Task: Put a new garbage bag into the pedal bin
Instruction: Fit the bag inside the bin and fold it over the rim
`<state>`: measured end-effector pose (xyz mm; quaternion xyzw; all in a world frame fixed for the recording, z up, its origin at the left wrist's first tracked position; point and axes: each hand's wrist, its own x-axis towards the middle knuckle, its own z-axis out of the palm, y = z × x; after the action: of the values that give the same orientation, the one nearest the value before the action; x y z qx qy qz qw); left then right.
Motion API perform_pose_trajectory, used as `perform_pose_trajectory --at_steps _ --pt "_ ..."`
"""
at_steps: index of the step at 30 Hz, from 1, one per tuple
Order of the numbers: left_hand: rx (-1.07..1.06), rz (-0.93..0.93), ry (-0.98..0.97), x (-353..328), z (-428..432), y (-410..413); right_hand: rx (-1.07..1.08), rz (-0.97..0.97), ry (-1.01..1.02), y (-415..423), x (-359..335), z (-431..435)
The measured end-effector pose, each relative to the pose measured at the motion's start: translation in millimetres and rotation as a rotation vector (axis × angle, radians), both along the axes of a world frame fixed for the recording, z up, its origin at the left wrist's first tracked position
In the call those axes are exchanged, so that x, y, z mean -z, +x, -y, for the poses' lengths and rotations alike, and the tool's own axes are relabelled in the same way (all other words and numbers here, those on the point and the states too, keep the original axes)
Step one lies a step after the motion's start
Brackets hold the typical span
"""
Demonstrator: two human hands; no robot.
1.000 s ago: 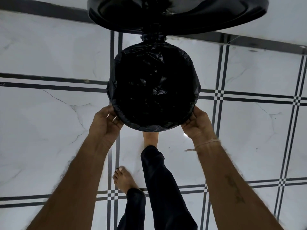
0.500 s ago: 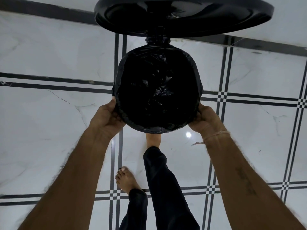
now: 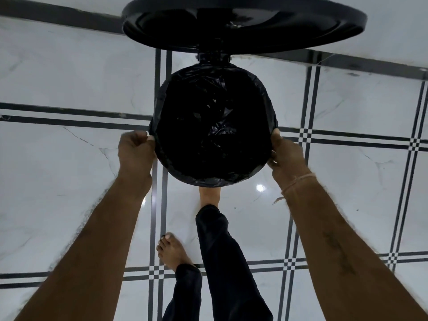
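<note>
While left hand (image 3: 135, 150) and right hand (image 3: 286, 156) each grip the edge of the garbage bag (image 3: 215, 126), folded over the rim of the pedal bin (image 3: 213, 59) at its sides, a slipping foot (image 3: 209, 195) could drop the lid (image 3: 243, 26) onto them; hard tugging might tear the film.

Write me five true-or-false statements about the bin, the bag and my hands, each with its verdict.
1. The bin's lid is raised. True.
2. The garbage bag is white. False: it is black.
3. The left hand and right hand hold the bag's rim on opposite sides. True.
4. The right wrist is bare. False: a thread band circles it.
5. The person wears shoes. False: the foot on the tiled floor is bare.
</note>
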<state>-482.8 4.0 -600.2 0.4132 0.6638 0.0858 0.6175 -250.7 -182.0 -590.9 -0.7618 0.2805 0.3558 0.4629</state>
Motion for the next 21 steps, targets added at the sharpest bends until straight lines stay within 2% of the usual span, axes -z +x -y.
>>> perform_pose_trajectory --at_steps 2,4,6,9,13,15,18,21 --pt "-0.005 0.020 0.067 -3.1 -7.4 3.5 -0.116 0.248 -0.076 5.2 2.8 -7.1" --pt "-0.014 0.094 0.103 -8.4 -9.6 11.1 -0.199 0.362 -0.046 5.4 0.8 -18.1" --pt "0.003 0.112 0.117 -11.6 -11.4 23.5 -0.233 0.336 -0.022 7.7 -0.3 -26.2" --pt "-0.036 0.111 0.077 -5.6 -22.9 35.4 -0.126 0.162 0.056 21.8 3.4 -37.9" --pt "-0.075 0.179 -0.238 7.2 -50.6 33.1 -0.122 -0.045 0.034 36.1 -0.7 -46.8" --pt "-0.020 0.192 -0.278 9.7 -55.6 31.0 -0.188 -0.019 0.029 38.9 -0.9 -45.7" --pt "0.047 0.165 -0.217 7.0 -60.9 35.3 -0.285 0.069 0.022 43.5 -5.5 -45.4" --pt "0.052 0.155 -0.224 -4.6 -67.3 51.3 -0.334 0.052 0.100 47.9 -12.7 -53.9"
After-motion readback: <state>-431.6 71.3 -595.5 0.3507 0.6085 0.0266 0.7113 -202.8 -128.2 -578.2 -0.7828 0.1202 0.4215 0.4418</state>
